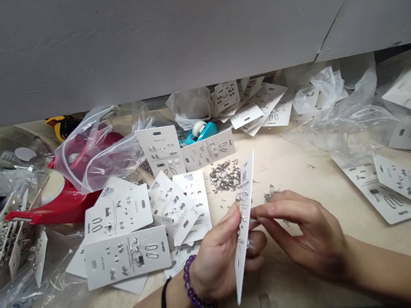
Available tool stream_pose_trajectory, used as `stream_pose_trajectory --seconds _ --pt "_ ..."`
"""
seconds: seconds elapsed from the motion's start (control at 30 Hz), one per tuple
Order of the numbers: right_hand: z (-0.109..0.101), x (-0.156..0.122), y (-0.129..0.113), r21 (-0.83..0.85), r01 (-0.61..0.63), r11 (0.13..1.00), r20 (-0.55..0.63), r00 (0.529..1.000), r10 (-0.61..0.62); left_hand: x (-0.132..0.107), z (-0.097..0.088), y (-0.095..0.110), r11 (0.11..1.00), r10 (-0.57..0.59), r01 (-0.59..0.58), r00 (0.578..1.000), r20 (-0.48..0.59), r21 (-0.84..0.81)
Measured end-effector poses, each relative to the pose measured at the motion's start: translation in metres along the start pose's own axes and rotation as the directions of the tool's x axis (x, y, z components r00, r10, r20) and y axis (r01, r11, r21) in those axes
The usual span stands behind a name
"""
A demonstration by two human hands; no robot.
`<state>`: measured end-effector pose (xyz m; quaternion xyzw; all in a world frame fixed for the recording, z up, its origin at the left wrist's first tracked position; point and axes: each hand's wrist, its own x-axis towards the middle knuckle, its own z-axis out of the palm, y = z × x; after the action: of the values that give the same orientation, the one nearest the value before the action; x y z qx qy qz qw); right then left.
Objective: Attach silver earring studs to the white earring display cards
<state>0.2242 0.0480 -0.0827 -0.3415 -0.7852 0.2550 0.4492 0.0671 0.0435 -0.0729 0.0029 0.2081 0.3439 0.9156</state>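
My left hand [220, 257], with a purple bead bracelet on its wrist, grips a white earring card [245, 236] on edge, thumb on the near face and fingers behind. Several small earrings are fixed in the card. At the card's back, my right hand [304, 231] has its thumb and index finger pinched together close to the posts; whatever lies between those fingertips is too small to make out. Just beyond the card a heap of small metal earring backs [224, 175] lies on the table [280, 160]. A smaller cluster of metal pieces [271, 194] is partly behind my right hand.
Filled earring cards [128, 257] overlap on the left, with more cards [382, 190] at right. A red tape dispenser [60, 206] and a teal tape dispenser [200, 131] stand among clear plastic bags [353, 128]. A large white board [168, 43] spans the back above the table.
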Motion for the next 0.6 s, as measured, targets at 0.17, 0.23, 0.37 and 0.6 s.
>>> stream_pose_trajectory --seconds 0.17,0.23,0.37,0.6 --pt "0.0016 0.0028 -0.0002 -0.001 0.049 0.999 0.021 0.999 -0.049 -0.0010 0.0019 -0.0017 0.999 -0.026 0.024 0.996 -0.083 -0.022" --pt "0.0020 0.0030 0.0006 -0.008 0.064 0.998 0.034 0.997 -0.064 -0.0009 0.0016 -0.0020 0.999 -0.036 0.032 0.994 -0.099 -0.036" --pt "0.0019 0.0020 0.0022 -0.083 0.065 0.994 0.053 0.997 -0.061 0.0007 0.0000 -0.0026 0.998 -0.046 0.040 0.992 -0.114 -0.050" --pt "0.0041 0.0000 0.0054 -0.195 0.130 0.972 0.019 0.991 -0.129 0.0036 -0.0004 -0.0024 0.999 -0.037 0.033 0.992 -0.123 -0.028"
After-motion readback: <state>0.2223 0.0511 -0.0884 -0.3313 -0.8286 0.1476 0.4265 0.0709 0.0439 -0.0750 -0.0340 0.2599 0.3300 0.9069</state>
